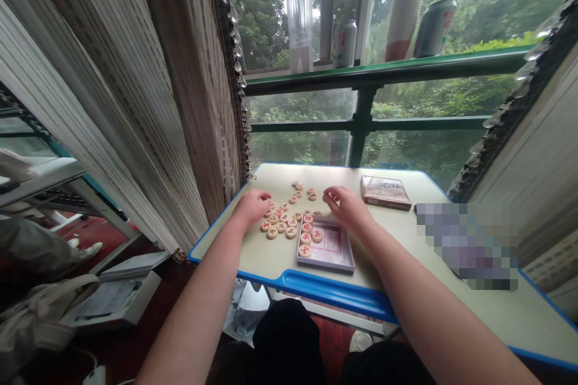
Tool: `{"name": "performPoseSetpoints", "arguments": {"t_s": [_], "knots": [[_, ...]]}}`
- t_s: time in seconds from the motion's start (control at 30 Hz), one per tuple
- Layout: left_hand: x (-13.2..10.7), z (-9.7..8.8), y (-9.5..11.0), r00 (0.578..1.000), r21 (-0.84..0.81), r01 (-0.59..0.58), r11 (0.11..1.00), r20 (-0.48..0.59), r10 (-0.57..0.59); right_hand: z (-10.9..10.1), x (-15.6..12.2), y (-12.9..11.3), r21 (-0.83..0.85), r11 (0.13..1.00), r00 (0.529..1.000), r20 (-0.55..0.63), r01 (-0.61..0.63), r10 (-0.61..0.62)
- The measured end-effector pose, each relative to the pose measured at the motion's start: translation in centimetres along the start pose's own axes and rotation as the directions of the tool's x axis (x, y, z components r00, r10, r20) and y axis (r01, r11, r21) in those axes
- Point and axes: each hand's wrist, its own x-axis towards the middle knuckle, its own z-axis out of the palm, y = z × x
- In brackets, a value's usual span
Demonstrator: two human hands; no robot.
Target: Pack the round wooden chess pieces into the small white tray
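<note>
Round wooden Chinese chess pieces with red and black characters lie scattered on the table. My left hand is over the left edge of the group, its fingers loosely bent and no piece visible in them. Right of the group, my right hand is just beyond the box tray; its fingers are curled in, and what they hold, if anything, is too small to make out. Between my forearms is a shallow open box tray. Several red-marked pieces lie flat in it, mostly along its left side.
A flat printed box lies at the back right of the cream table, which has a blue rim. A blurred object rests on the right side. Drink cans and cups stand on the window ledge. Curtains hang on both sides.
</note>
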Motion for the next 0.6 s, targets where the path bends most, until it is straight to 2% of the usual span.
{"name": "performPoseSetpoints", "arguments": {"t_s": [0.07, 0.17, 0.33, 0.5, 0.6], "knots": [[0.0, 0.1, -0.3, 0.997, 0.041, 0.037, 0.998, 0.068, -0.039, 0.2, 0.1, 0.2, 0.006, 1.0, 1.0, 0.005, -0.015, 0.014], [0.0, 0.5, -0.6, 0.993, 0.107, 0.049, 0.993, 0.105, -0.061, 0.4, 0.3, 0.6, 0.048, 0.998, 0.999, -0.013, -0.036, 0.036], [0.4, 1.1, -0.5, 0.995, 0.122, 0.039, 0.992, 0.089, -0.05, 0.6, 0.5, 1.2, 0.078, 0.996, 0.996, -0.074, -0.048, 0.053], [0.6, 1.4, 0.3, 0.996, 0.12, 0.029, 0.992, 0.084, -0.039, 0.7, 0.6, 1.3, 0.096, 0.991, 0.993, -0.05, -0.098, 0.103], [0.6, 1.5, 0.7, 0.995, 0.106, 0.033, 0.994, 0.095, -0.043, 0.6, 0.6, 1.1, 0.174, 0.972, 0.985, -0.044, -0.157, 0.167]]}}
